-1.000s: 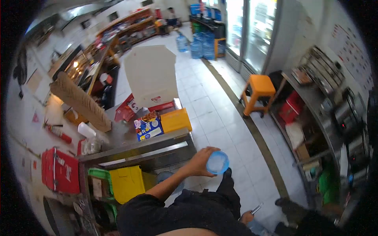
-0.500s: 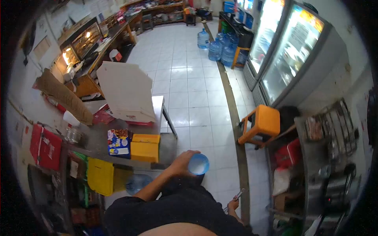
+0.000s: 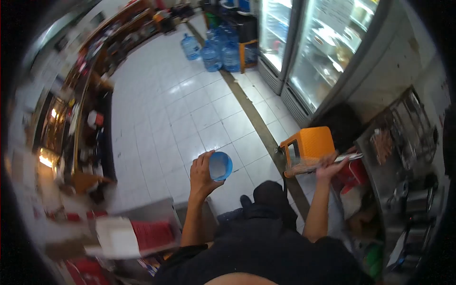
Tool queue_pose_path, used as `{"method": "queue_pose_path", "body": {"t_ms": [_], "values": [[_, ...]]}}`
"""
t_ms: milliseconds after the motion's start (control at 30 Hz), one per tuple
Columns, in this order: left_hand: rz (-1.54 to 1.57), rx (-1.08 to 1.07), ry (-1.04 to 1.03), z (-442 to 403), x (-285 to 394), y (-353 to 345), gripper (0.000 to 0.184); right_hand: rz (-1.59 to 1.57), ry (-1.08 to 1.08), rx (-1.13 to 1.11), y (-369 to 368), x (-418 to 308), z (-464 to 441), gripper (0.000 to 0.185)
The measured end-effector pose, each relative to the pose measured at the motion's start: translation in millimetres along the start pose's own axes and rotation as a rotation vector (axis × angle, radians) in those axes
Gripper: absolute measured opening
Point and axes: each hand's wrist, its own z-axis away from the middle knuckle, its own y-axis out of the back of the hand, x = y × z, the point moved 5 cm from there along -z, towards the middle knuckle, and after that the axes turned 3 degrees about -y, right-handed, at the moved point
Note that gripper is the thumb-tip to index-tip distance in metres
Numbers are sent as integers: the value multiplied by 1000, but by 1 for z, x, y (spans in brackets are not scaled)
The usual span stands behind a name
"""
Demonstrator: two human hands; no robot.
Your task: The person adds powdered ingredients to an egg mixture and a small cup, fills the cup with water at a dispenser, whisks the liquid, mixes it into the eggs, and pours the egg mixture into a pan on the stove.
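Blue cup [image 3: 228, 166]: Held out over the white tiled floor [image 3: 156, 118] in the head view, its round mouth facing the camera and a whitish patch showing inside; whether that is liquid cannot be told.
Left hand [image 3: 202, 176]: Fingers part-open to the width of the cup and gripping its side, thumb at the lower edge, the other fingers toward the upper left.
Right hand [image 3: 327, 168]: Lifted beside the orange stool [image 3: 313, 142], fingers folded on a metal utensil [image 3: 304, 166] that points across the stool; motion blur hides its exact kind and how tightly the fingers close.
Bench [image 3: 166, 209]: At lower left, carrying a red-and-white box [image 3: 114, 235], both blurred.
Steel shelf unit [image 3: 368, 142]: At right, a wire rack [image 3: 408, 121] standing on its top.
Water bottles [image 3: 211, 56]: Large, blue and grouped on the floor, near the lit glass-door fridge [image 3: 308, 61].
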Motion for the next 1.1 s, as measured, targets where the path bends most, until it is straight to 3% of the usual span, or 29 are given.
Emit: {"method": "queue_pose_path", "body": {"t_ms": [100, 167, 367, 433, 467, 533, 567, 600, 633, 667, 700, 767, 800, 833, 867, 900, 933, 1000, 1100], "values": [[140, 3, -63, -86, -7, -8, 91, -242, 129, -125, -105, -9, -68, 59], [193, -18, -58, -133, -26, -28, 92, -519, 1, -235, -154, 5, -123, 61], [140, -82, 75, -232, -107, -80, 94, -363, 37, -311, -246, 115, -287, 57], [91, -55, 131, -264, -125, -79, 92, -150, -18, -115, -240, 182, -362, 52], [123, -43, 221, -282, -129, -71, 92, 118, -30, -84, -212, 227, -412, 49], [103, 14, 256, -315, -155, -63, 92, 765, -199, 113, -164, 311, -487, 42], [99, 52, 272, -330, -170, -61, 93, 1259, -247, 330, -87, 364, -545, 41], [104, 83, 307, -347, -182, -54, 94, 1639, -89, 193, -108, 373, -529, 58], [95, 110, 357, -363, -197, -51, 95, 1808, -250, 17, -109, 393, -524, 67], [84, 134, 401, -380, -215, -46, 95, 2149, 34, -223, -60, 430, -549, 67], [67, 152, 439, -396, -238, -43, 96, 2280, -213, -275, 25, 476, -589, 70], [98, 196, 477, -431, -291, -48, 97, 2375, -460, -468, -14, 473, -545, 73], [99, 197, 502, -451, -317, -48, 97, 2459, -584, -550, 0, 484, -541, 78], [98, 194, 526, -474, -341, -43, 97, 2533, -504, -771, -9, 491, -527, 79], [85, 146, 521, -501, -357, -34, 94, 2635, -675, -811, -7, 496, -514, 75], [40, 157, 476, -538, -379, -20, 94, 2651, -1008, -778, -32, 498, -495, 75], [1, 164, 438, -575, -400, -9, 95, 2623, -1134, -753, -55, 504, -486, 72], [-21, 212, 355, -644, -426, 15, 94, 2501, -1170, -626, -85, 525, -483, 66], [-21, 256, 231, -772, -465, 50, 90, 2237, -1058, -371, -133, 569, -506, 57]]}}
